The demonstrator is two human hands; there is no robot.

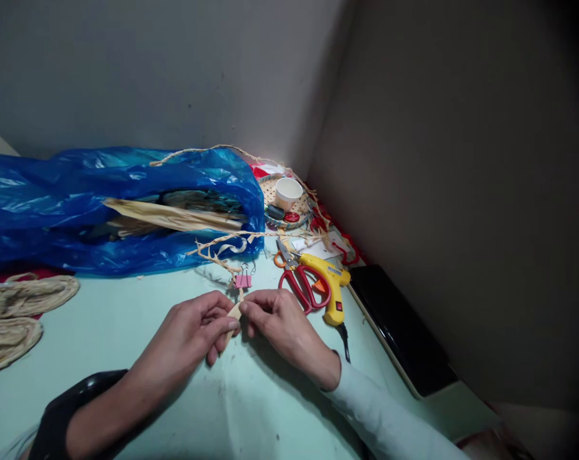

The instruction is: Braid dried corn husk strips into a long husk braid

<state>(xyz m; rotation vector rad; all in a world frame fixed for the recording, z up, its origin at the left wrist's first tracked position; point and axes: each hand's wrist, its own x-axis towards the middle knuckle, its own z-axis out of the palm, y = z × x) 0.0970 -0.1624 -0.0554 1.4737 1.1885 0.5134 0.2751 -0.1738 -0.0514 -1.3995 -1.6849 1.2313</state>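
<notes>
My left hand (188, 335) and my right hand (282, 322) meet over the pale green table (251, 409). Both pinch the end of a tan straw strip (235, 311) between thumb and fingers. The strip runs up into a braided straw cord (217, 250), with a pink binder clip (243, 280) clamped on it just above my fingers. The cord leads back toward a blue plastic bag (78, 204) holding dried leaves (174, 217).
Red-handled scissors (301, 284) and a yellow glue gun (331, 284) lie right of my hands. A woven tray (274, 191) with a white cup (288, 192) sits in the corner. Woven straw soles (16, 313) lie at the left. A black flat device (399, 326) lies along the right wall.
</notes>
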